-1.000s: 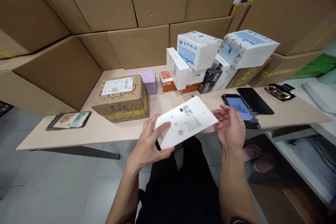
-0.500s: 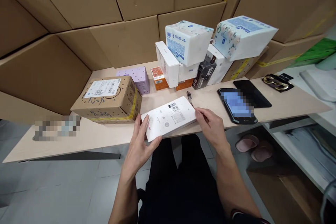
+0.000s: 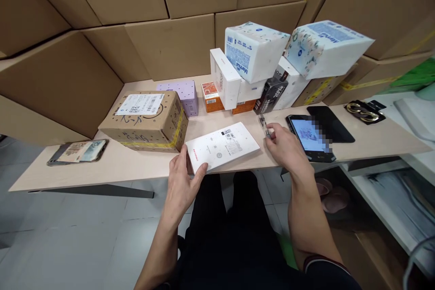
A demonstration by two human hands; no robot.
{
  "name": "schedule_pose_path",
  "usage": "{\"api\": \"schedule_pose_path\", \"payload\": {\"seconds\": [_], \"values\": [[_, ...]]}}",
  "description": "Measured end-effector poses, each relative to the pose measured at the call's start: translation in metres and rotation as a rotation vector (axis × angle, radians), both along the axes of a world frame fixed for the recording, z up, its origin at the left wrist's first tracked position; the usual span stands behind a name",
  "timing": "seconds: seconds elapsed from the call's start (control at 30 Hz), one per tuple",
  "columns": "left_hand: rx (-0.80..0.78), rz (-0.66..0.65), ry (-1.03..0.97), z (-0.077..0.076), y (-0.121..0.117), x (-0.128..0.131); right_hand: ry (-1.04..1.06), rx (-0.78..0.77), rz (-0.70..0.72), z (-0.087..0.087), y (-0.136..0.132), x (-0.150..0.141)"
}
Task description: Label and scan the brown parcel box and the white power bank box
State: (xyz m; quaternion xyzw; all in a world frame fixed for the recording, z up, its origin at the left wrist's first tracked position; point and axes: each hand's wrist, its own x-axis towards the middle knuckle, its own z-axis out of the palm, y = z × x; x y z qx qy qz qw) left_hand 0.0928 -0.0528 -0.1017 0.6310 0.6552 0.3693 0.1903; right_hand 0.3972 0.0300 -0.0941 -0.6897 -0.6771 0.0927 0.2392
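So the person was sitting at a long pale table (image 3: 136,165), dark trousers under the near edge. Their left hand (image 3: 181,180) was pinching the near-left corner of a flat white box (image 3: 222,146), thumb on top by the small red print, fingers tucked under the edge that hung off the table. The white box lay flat right at the near edge, label side up, a bit skewed.

The right hand (image 3: 284,147) sat just right of that box with its fingertips closed on a small pen (image 3: 263,125), which was poking out toward the far side. Right next to that hand was a phone (image 3: 310,137) with its screen lit, and a dark phone (image 3: 330,123) beside it, further right.

Over on the left near edge there was another phone (image 3: 79,151) lying flat. A bit further back stood a brown cardboard parcel (image 3: 147,120) with a shipping label on top and yellow tape, and a lilac box (image 3: 180,95) tucked behind it.

Further still, mid-table, a pile: an orange box (image 3: 211,97), an upright white box (image 3: 224,77), a black box (image 3: 270,95), and two tissue packs (image 3: 254,50) propped on top. Behind everything was a wall of big cardboard cartons (image 3: 176,41). Off far right, a black tray with gold rings (image 3: 363,111).
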Motion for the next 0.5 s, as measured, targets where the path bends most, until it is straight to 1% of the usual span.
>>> {"api": "schedule_pose_path", "payload": {"seconds": [0.1, 0.2, 0.23, 0.3, 0.4, 0.5], "values": [[0.008, 0.013, 0.045, 0.002, 0.003, 0.006, 0.147, 0.060, -0.041, -0.007, -0.002, 0.004], [0.006, 0.007, 0.068, 0.002, 0.008, 0.012, 0.291, 0.119, -0.061, -0.009, -0.004, -0.001], [0.005, 0.009, 0.076, 0.001, 0.010, 0.013, 0.326, 0.116, -0.066, -0.008, -0.005, -0.004], [0.011, 0.014, 0.085, 0.000, 0.012, 0.016, 0.372, 0.063, -0.066, -0.006, -0.008, -0.011], [0.035, 0.002, 0.054, 0.000, 0.015, 0.018, 0.400, -0.001, -0.046, -0.002, -0.011, -0.021], [0.087, -0.027, -0.055, -0.003, 0.022, 0.018, 0.503, 0.068, -0.031, 0.002, -0.011, -0.027]]}}
